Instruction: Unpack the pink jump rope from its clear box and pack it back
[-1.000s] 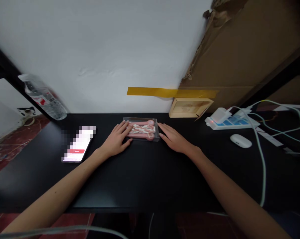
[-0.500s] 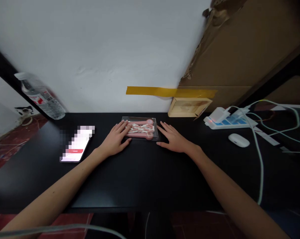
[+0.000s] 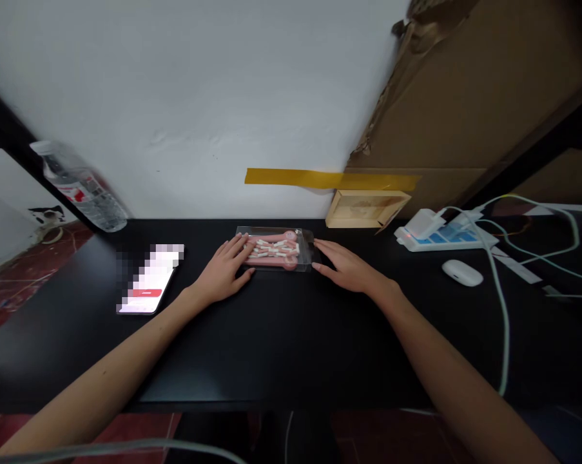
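A clear plastic box (image 3: 274, 251) lies near the back of the black table, with a pink bone-shaped tray and several small white pieces inside. My left hand (image 3: 223, 267) rests on the box's left end, fingers stretched out flat over it and the thumb along its front edge. At the other end, my right hand (image 3: 349, 265) has its fingertips and thumb at the edges of a see-through end part (image 3: 306, 254), seemingly gripping it. The exact fingertip contact is hard to make out.
A lit phone (image 3: 148, 280) lies left, and a plastic bottle (image 3: 85, 187) leans behind it. At the back right are a shallow wooden box (image 3: 368, 207), a power strip (image 3: 440, 235) with cables, and a white earbud case (image 3: 462, 272). The wall stands close behind.
My right hand has shifted slightly right and its fingers have drawn closer together. A see-through part now extends from the box's right end toward it. The left hand stays put.
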The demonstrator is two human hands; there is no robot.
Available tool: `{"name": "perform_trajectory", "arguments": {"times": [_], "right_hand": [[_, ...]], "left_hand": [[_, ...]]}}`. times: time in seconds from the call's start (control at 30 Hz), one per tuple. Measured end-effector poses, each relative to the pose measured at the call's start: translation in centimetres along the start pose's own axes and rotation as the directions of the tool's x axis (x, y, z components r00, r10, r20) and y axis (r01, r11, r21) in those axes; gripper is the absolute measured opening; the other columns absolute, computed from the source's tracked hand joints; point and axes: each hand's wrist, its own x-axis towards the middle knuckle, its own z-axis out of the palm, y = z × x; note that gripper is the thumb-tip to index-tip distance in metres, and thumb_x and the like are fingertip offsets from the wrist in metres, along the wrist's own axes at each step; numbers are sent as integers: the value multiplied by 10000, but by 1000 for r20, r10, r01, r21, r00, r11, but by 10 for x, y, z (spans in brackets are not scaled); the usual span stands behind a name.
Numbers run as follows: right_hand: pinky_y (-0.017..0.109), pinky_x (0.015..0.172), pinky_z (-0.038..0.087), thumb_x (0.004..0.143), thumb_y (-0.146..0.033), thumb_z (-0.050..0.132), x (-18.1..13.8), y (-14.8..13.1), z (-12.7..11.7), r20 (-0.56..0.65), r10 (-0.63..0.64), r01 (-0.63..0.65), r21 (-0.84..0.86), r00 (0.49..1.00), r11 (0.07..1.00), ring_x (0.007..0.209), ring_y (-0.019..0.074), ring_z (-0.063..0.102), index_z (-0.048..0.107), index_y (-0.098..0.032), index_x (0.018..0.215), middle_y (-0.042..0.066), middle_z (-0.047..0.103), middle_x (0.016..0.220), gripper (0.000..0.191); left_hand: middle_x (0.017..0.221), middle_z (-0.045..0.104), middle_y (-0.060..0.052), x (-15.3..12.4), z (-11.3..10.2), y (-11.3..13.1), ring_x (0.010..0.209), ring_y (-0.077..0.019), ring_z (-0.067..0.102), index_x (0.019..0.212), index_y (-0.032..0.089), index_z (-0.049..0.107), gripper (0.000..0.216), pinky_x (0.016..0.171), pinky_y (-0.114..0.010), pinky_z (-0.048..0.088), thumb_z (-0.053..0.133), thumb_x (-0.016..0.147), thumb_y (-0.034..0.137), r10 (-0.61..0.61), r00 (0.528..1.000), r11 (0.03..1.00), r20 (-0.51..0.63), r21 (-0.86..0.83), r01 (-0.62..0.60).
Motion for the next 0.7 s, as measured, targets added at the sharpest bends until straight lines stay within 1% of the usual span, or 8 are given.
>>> {"name": "perform_trajectory", "arguments": {"times": [0.1, 0.2, 0.3, 0.37, 0.43, 0.53, 0.63, 0.7], "right_hand": [[544, 1205, 335, 1021, -558, 314, 0, 0, 2, -2, 20, -20, 43, 1000, 999, 1458, 307, 394, 445, -216, 1517, 99, 459, 1560, 616], [548, 1214, 313, 1022, -530, 332, 1, -1, 7, -21, 41, -39, 87, 999, 995, 1475, 308, 361, 444, -276, 1518, 55, 414, 1593, 568], [542, 1211, 316, 1018, -496, 376, 3, -4, 12, -80, 32, -21, 138, 996, 990, 1477, 313, 356, 436, -288, 1523, 59, 381, 1611, 549], [535, 1197, 340, 1016, -467, 402, 5, -6, 16, -135, 19, 4, 168, 991, 986, 1459, 301, 388, 453, -291, 1509, 73, 406, 1593, 526], [532, 1177, 369, 1008, -420, 438, 8, -8, 19, -185, 9, 25, 178, 983, 984, 1431, 290, 428, 517, -291, 1462, 84, 451, 1554, 478], [538, 1155, 395, 989, -361, 486, 11, -9, 22, -233, -4, 44, 166, 973, 985, 1399, 289, 463, 646, -282, 1330, 92, 496, 1502, 385], [559, 1144, 400, 981, -384, 530, 12, -10, 23, -243, 15, 27, 169, 970, 985, 1383, 303, 477, 716, -291, 1227, 89, 510, 1484, 322], [564, 1149, 391, 971, -417, 564, 12, -10, 22, -226, 24, 16, 173, 974, 985, 1387, 315, 471, 728, -291, 1212, 92, 503, 1493, 317]], "left_hand": [[1625, 293, -163, 0, 0, 0, 1518, -323, 223, 1572, 182, 282, 624, 1200, -527, 272, 466, 1008, 375, 5, 1000, 1000, -7, 0, -5], [1621, 301, -164, 0, 0, 0, 1514, -326, 232, 1573, 179, 284, 633, 1197, -529, 279, 477, 1003, 372, 11, 1000, 1000, -15, -4, -11], [1620, 307, -159, 0, 0, -1, 1516, -326, 226, 1574, 178, 285, 645, 1197, -528, 282, 490, 994, 370, 25, 1000, 1000, -7, -9, -25], [1622, 304, -152, -1, 0, -2, 1518, -323, 223, 1575, 185, 284, 646, 1197, -532, 282, 493, 991, 367, 35, 999, 999, -2, -15, -35], [1622, 304, -153, -1, -1, -2, 1517, -321, 226, 1573, 186, 290, 640, 1196, -533, 285, 493, 992, 363, 43, 999, 999, -6, -22, -43], [1618, 313, -152, 0, -1, -1, 1515, -322, 231, 1576, 190, 285, 645, 1194, -534, 289, 498, 991, 360, 50, 999, 998, -6, -32, -50], [1623, 306, -140, 0, -2, 0, 1515, -324, 232, 1588, 208, 258, 667, 1193, -543, 289, 508, 988, 360, 57, 998, 997, -1, -44, -57], [1626, 302, -131, 0, -2, 1, 1515, -321, 230, 1593, 215, 248, 676, 1198, -536, 284, 513, 987, 356, 70, 998, 996, -3, -50, -70]]}}
